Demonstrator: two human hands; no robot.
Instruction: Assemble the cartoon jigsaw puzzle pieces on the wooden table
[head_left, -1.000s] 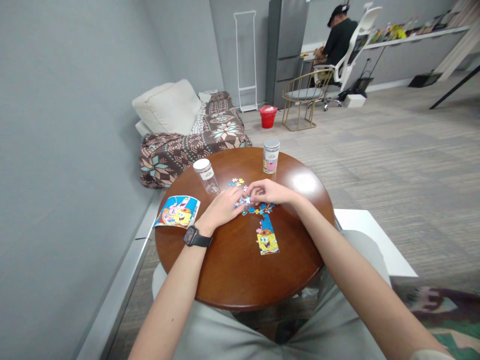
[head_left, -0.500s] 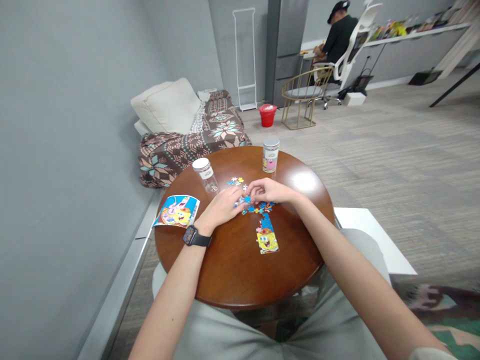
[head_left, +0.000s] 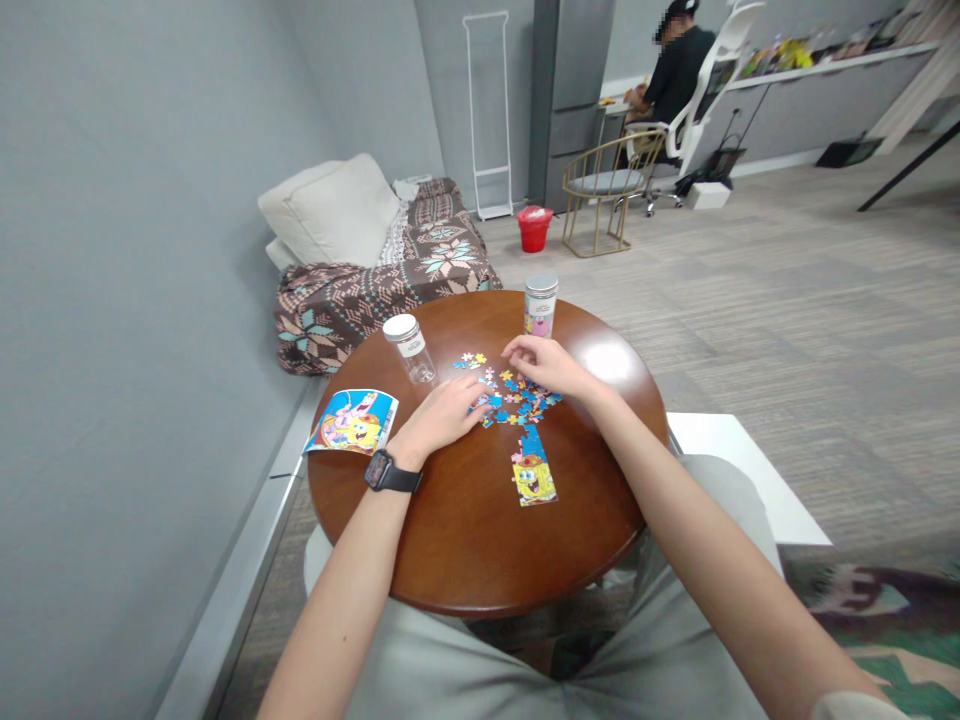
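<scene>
Loose jigsaw puzzle pieces point(head_left: 517, 405), mostly blue with some pink and yellow, lie in a pile on the round wooden table point(head_left: 465, 540). At the pile's left edge rests my left hand point(head_left: 452, 408), fingers stretched and apart, partly covering pieces. My right hand point(head_left: 551, 366) is over the far right of the pile, its fingers loosely bent and apart; no piece shows in them. Closer to me lies a joined puzzle section point(head_left: 534, 470) with a yellow cartoon face. The reference picture sheet point(head_left: 354, 422) lies to the left, its edge curling.
A clear jar point(head_left: 411, 350) with a white lid stands beyond my left hand. Behind my right hand is a labelled jar point(head_left: 540, 305). Past the table are a covered sofa point(head_left: 442, 255), a red bucket point(head_left: 534, 230), a gold chair point(head_left: 607, 185) and a seated person point(head_left: 679, 75).
My right hand has moved away from my left, slightly up and to the right, uncovering pieces in the middle of the pile. My left hand has barely moved.
</scene>
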